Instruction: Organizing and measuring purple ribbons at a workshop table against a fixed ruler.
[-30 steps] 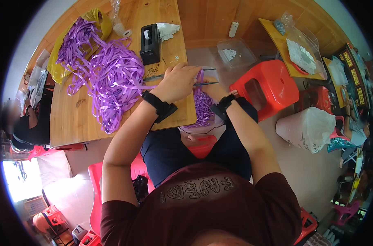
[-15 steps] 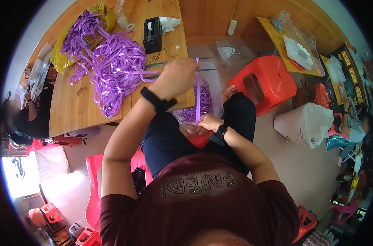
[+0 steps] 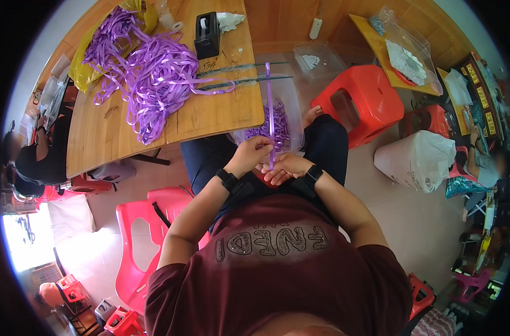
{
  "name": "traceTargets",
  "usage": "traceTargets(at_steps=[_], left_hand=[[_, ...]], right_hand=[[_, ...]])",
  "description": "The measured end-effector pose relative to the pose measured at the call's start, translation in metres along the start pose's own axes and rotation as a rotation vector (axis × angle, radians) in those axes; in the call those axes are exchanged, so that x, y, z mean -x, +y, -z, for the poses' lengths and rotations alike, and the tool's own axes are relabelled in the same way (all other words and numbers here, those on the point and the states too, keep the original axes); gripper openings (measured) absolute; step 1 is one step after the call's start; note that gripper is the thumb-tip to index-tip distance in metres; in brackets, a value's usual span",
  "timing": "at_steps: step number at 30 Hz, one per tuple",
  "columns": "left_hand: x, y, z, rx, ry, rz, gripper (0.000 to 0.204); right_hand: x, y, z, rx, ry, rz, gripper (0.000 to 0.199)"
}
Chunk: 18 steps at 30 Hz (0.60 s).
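A purple ribbon (image 3: 271, 115) runs taut from the two thin dark rods (image 3: 275, 77), which stick out past the table's right edge, down to my hands. My left hand (image 3: 251, 153) is closed in a pinch at the ribbon's lower part. Just below and to the right, my right hand (image 3: 291, 167) has the ribbon's lower end between thumb and fingers, its other fingers loosely curled. Under the ribbon, a clear plastic tub (image 3: 294, 92) holds many short purple ribbon pieces (image 3: 260, 130). A large tangled heap of purple ribbon (image 3: 159, 78) lies on the table.
The wooden table (image 3: 210, 115) carries a black tape dispenser (image 3: 206, 36) and a yellow plastic bag (image 3: 84, 70). A red stool (image 3: 372, 103) and a white sack (image 3: 414, 162) stand to the right. A pink chair (image 3: 129, 263) is at left. Other people sit at both sides.
My left hand has come down from the rods to beside my right hand, along the ribbon. My right hand keeps its hold near the lower end.
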<state>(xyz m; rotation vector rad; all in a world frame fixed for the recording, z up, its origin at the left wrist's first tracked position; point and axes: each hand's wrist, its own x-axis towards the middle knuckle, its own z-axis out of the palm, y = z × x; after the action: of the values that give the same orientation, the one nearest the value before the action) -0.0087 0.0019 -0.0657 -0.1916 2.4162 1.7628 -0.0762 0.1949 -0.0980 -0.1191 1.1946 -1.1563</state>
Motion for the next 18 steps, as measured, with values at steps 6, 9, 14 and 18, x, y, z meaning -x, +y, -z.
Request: traceTargets(at_steps=[6, 9, 14, 18], left_hand=[[-0.001, 0.019, 0.004, 0.214, -0.152, 0.147, 0.027], [0.002, 0.019, 0.005, 0.133, -0.063, 0.131, 0.03], [0.006, 0.014, 0.005, 0.17, -0.057, 0.154, 0.034], [0.013, 0.02, -0.001, 0.033, -0.044, 0.066, 0.032]], right_hand=[[0.02, 0.001, -0.004, -0.037, -0.062, 0.024, 0.037], [0.031, -0.011, -0.004, 0.063, -0.019, 0.081, 0.034], [0.039, -0.059, -0.001, -0.001, 0.398, 0.711, 0.027], [0.025, -0.099, -0.006, 0.044, 0.387, 0.772, 0.029]])
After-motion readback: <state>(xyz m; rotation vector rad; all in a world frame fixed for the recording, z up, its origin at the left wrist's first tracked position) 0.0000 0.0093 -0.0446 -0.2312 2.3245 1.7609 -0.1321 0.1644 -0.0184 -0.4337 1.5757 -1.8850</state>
